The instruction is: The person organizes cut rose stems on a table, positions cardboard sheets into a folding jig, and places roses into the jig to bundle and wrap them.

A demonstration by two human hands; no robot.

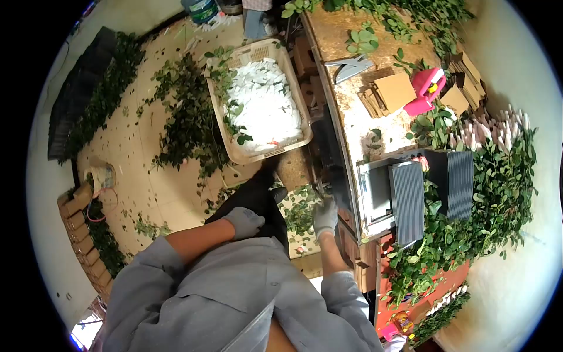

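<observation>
My left hand [244,223], in a grey glove, rests on my dark-trousered thigh with its fingers curled in and nothing showing in them. Beside the front of the workbench hangs my right hand [325,217], also gloved. Its fingers are drawn together near the bench's side, and whatever they may hold is too small to make out. Between my hands, cut leaves [300,214] lie on the floor. Ahead of my feet stands a cream plastic crate [234,154] full of white sleeve-like pieces [264,108], with leafy stems hanging over its left side.
On the workbench [328,26] are a stapler-like grey tool [352,69], cardboard pieces [394,94] and a pink watering can [426,92]. Ridged dark panels [406,202] stand by leafy bunches [498,193] at right. Leaf piles [190,117] cover floor at left; cardboard boxes [82,234] line the wall.
</observation>
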